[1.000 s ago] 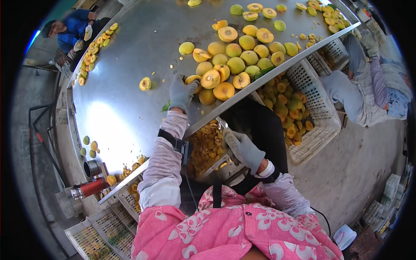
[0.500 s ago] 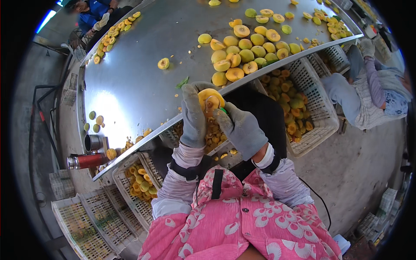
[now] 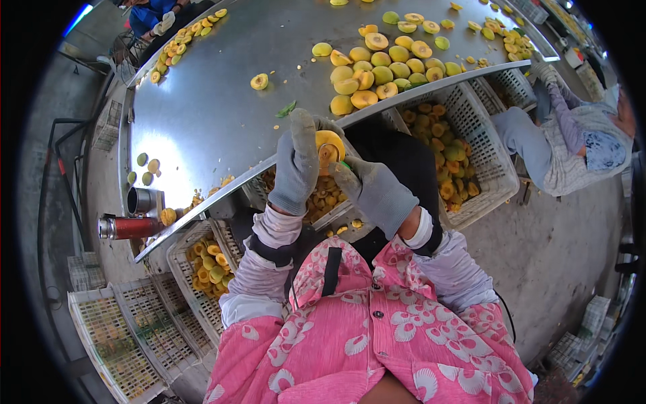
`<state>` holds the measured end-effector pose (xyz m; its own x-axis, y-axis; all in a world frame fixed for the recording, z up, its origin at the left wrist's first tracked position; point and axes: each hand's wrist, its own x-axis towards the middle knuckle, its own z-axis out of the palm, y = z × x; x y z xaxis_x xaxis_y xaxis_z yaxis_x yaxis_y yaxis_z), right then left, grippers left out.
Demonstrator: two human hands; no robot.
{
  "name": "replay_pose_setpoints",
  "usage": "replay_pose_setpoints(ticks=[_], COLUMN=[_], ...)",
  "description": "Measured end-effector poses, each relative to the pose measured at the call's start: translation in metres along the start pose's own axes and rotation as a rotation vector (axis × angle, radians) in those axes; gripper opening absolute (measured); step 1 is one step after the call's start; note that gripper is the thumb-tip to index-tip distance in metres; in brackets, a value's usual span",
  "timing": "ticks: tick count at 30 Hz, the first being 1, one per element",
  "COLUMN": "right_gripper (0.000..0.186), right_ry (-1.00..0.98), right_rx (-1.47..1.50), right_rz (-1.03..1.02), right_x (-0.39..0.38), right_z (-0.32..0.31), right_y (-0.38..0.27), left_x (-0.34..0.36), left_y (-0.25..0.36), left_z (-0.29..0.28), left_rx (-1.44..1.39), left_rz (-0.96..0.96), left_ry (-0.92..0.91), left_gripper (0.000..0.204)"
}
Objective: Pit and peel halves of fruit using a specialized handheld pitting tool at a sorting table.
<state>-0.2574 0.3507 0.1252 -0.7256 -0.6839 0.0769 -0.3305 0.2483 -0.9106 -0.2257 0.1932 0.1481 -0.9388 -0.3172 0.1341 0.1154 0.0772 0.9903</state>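
My left hand [image 3: 297,165], in a grey work glove, is closed around a yellow peach half [image 3: 330,140] with its cut face and brown stone turned toward me. My right hand [image 3: 382,196], gloved the same way, pinches a small green-handled pitting tool [image 3: 346,164] against the lower edge of that face. Most of the tool is hidden by the fingers. Both hands are just off the near edge of the metal table [image 3: 222,94]. Beyond them lies a heap of whole and halved peaches [image 3: 380,71]. Under my hands, a crate holds cut peach pieces [image 3: 325,200].
White plastic crates of peach halves stand at right [image 3: 494,158] and lower left [image 3: 178,252]. A red thermos [image 3: 131,227] and metal cup [image 3: 140,200] are at the table's left corner. One co-worker [image 3: 582,145] sits at right, another [image 3: 153,19] at far left.
The peach half has tilted, and its cut face with the stone shows more fully. The tool and right fingers have moved lower on it. My view has shifted slightly.
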Motion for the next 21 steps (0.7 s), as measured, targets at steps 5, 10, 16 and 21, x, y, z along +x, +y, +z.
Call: replay_pose_setpoints(ticks=[5,10,16,21], right_gripper=[0.043,0.046,0.053,0.053], right_ry=[-0.087,-0.193,-0.469,-0.668], right_rx=[0.168,0.865,1.074,1.242], right_rz=[0.076,0.365,0.569,0.68], right_x=[-0.002,0.001,-0.004,-0.004], right_z=[0.016,0.013,0.012,0.008], right_y=[0.013,-0.003,-0.006,-0.005], left_x=[0.006,-0.01,-0.017,-0.017], left_y=[-0.004,0.013,-0.001,-0.014], left_z=[-0.022,-0.003,0.006,0.013], left_rx=[0.362,-0.195,-0.327,-0.228], left_rz=[0.058,0.081,-0.18,-0.081], left_ry=[-0.244,-0.02,0.201,0.218], left_gripper=[0.064,0.04,0.029,0.037])
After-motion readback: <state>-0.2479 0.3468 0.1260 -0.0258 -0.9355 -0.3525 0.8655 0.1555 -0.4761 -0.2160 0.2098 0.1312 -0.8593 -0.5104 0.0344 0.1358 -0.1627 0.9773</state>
